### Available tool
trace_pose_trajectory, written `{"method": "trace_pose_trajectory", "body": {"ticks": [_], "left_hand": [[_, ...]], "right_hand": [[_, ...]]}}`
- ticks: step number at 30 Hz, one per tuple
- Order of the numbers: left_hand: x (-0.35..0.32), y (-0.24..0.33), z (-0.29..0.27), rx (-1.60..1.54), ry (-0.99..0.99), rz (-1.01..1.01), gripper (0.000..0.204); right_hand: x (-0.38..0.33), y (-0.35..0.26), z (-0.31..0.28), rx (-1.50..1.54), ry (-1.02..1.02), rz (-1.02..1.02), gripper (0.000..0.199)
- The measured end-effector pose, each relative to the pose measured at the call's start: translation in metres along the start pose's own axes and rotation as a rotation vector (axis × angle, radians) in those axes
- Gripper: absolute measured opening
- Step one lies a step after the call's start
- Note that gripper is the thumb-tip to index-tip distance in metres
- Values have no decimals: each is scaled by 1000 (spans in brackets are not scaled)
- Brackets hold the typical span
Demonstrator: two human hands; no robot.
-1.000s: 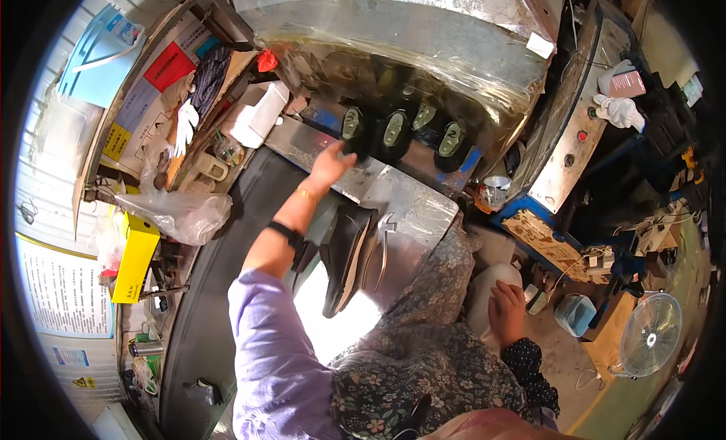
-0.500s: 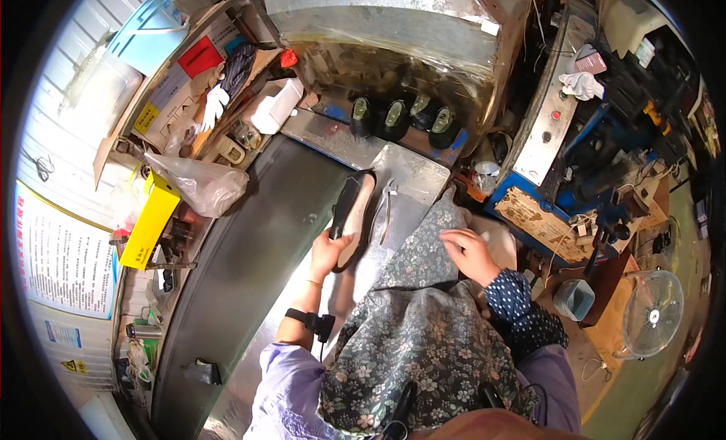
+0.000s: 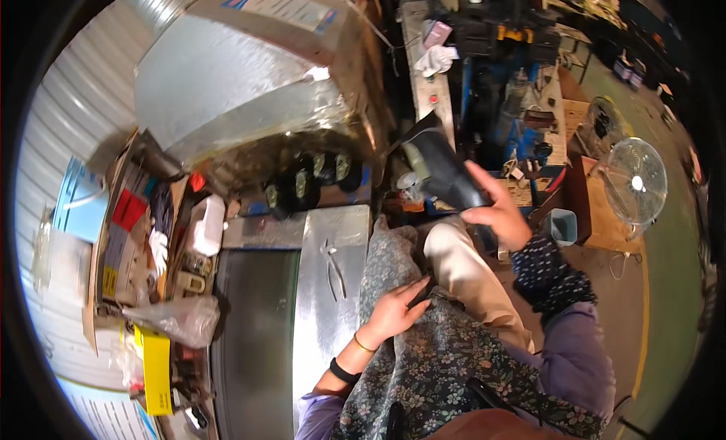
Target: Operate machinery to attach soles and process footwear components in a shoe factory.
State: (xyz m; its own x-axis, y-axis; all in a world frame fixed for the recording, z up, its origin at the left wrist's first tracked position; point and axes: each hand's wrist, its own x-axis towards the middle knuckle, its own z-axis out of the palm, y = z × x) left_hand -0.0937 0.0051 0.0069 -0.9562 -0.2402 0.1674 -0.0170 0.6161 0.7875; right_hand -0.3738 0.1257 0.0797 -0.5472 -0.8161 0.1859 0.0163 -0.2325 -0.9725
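Right of the metal bench point(image 3: 321, 338), the right hand point(image 3: 502, 213) gripped the dark shoe point(image 3: 442, 167), probably light, by its likely firmer near end; the left hand point(image 3: 393, 311), nearer the bench, lay spread.

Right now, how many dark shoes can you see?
5. One dark shoe is in the right hand; four more stand beneath the metal hood: leftmost, second, third, rightmost. Others may be hidden deeper inside.
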Motion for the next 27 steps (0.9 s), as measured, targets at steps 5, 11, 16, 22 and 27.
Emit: {"method": "trace_pose_trajectory", "body": {"ticks": [5,11,16,22,27], "left_hand": [[-17,-49,28,166,-43,-39,41],[-22,-77,52,151,62,-191,28],[-10,-74,65,265,202,-192,17],[-5,-74,68,315,222,-207,16],[-6,-76,71,341,211,-220,16]], "right_hand": [[53,-52,-126,-718,259,-325,84],[136,-64,-233,-1226,547,-202,77],[162,-78,-239,-1391,400,-42,79],[154,-48,-207,-1654,471,18,80],[151,-36,-214,-1586,553,-99,75]]}}
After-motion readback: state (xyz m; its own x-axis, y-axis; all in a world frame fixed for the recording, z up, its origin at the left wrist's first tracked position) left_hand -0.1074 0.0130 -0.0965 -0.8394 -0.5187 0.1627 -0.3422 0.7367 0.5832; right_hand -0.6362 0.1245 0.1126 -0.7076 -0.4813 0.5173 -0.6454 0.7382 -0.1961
